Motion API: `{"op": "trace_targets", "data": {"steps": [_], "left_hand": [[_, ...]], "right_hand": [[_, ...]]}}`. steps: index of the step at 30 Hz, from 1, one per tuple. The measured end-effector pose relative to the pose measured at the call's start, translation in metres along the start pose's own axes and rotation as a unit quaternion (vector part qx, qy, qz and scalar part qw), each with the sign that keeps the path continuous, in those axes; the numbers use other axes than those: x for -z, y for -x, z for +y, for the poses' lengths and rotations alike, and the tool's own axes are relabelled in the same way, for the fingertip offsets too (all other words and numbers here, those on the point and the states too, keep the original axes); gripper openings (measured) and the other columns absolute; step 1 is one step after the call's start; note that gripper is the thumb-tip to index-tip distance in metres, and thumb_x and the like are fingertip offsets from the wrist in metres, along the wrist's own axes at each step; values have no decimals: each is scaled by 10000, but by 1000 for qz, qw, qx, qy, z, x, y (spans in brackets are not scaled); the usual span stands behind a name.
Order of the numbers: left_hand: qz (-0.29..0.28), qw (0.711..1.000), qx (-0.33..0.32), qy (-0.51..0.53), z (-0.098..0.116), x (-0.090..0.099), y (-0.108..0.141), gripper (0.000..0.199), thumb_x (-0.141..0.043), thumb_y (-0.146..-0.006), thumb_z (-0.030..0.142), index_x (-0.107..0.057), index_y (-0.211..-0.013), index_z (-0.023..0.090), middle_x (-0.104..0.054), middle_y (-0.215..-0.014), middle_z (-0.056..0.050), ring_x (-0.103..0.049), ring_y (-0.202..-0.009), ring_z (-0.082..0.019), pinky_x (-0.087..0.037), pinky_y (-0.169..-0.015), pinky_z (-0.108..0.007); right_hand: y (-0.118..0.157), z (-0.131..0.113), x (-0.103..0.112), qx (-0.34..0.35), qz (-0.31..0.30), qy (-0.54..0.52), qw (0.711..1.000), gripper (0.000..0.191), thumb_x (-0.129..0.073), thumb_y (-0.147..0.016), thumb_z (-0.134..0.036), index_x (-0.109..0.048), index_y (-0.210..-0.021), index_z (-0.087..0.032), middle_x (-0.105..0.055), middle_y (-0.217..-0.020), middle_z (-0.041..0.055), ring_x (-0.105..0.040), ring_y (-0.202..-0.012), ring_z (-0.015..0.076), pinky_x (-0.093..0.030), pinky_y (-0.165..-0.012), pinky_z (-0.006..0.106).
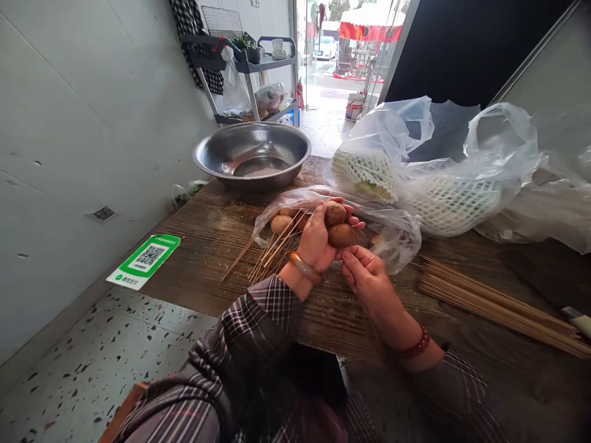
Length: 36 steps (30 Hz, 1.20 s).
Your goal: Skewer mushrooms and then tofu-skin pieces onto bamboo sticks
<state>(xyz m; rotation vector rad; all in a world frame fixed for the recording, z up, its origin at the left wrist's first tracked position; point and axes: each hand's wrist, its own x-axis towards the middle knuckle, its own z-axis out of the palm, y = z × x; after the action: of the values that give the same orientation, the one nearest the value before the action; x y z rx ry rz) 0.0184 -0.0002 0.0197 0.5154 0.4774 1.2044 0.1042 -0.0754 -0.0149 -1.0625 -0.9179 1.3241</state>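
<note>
My left hand (318, 237) is closed round two brown, speckled potatoes, an upper potato (335, 213) and a lower potato (341, 235). Just below them, my right hand (364, 271) pinches a thin wooden skewer, mostly hidden by the fingers, against the lower potato's near end. Behind my left hand, a clear plastic bag (392, 237) lies spread on the wooden table (203, 240) with more potatoes (281, 224) on it. Several skewers (272, 249) stick out from these toward me, left of my left wrist. How deep the pinched skewer sits is hidden.
A steel basin (253, 178) stands at the table's far left. White plastic bags (415, 178) holding net-wrapped produce fill the back right. A bundle of loose skewers (489, 298) lies at right, near a knife-like handle (577, 320). A green QR card (145, 261) lies at the left edge.
</note>
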Motion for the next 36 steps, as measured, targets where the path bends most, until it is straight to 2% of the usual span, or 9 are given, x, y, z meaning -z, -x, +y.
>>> {"op": "trace_targets", "data": {"steps": [9, 14, 20, 23, 28, 33, 36], "left_hand": [[7, 1000, 12, -24, -3, -4, 3, 299, -404, -1016, 383, -613, -987, 171, -651, -843, -26, -622, -651, -111, -583, -899, -441], [-5, 1000, 8, -12, 0, -2, 2, 305, -397, -1019, 380, -617, -1029, 169, -681, -869, -38, -654, -681, -129, -590, -881, -434], [-72, 997, 39, 16, 8, 8, -5, 518, -482, -944, 611, -624, -1122, 146, -721, -1030, -135, -721, -872, -240, -608, -745, -378], [-94, 993, 64, -27, 6, 8, -3, 438, -577, -926, 533, -641, -1081, 129, -728, -1042, -138, -724, -878, -235, -596, -726, -336], [-65, 995, 46, -63, 5, 7, -1, 239, -703, -871, 317, -646, -1000, 124, -739, -1013, -109, -722, -844, -196, -587, -798, -344], [-40, 998, -7, -50, 10, 12, -6, 219, -675, -890, 322, -622, -999, 139, -727, -985, -87, -709, -837, -179, -587, -780, -329], [-45, 996, -16, -74, 6, 15, -7, 233, -652, -902, 348, -625, -1028, 155, -713, -1011, -75, -692, -834, -162, -572, -725, -288]], "right_hand": [[-2, 1, -5, 4, 22, -41, 999, 417, -786, -747, -551, -608, -736, -173, -405, -491, -89, -269, -433, 35, -173, -390, 183], [-2, 0, -1, 1, -4, -22, 1000, 391, -749, -795, -543, -621, -776, -174, -416, -479, -92, -283, -402, 37, -174, -367, 184], [-5, -5, 5, 39, -12, -23, 999, 348, -703, -858, -524, -625, -849, -185, -461, -523, -88, -331, -407, 39, -236, -365, 170], [-9, -4, 7, 47, -13, -13, 999, 375, -702, -846, -553, -618, -845, -188, -484, -527, -82, -355, -401, 43, -266, -367, 172], [-11, 0, 10, 26, -33, 11, 999, 403, -749, -786, -553, -632, -899, -184, -535, -547, -67, -421, -427, 63, -345, -392, 181], [-6, -2, 18, 0, -57, 99, 993, 388, -721, -838, -482, -643, -1077, -186, -543, -562, -68, -419, -424, 72, -318, -403, 198], [2, -10, 24, 24, -11, 144, 989, 424, -731, -842, -439, -650, -1177, -192, -491, -563, -74, -370, -451, 77, -268, -415, 207]]}}
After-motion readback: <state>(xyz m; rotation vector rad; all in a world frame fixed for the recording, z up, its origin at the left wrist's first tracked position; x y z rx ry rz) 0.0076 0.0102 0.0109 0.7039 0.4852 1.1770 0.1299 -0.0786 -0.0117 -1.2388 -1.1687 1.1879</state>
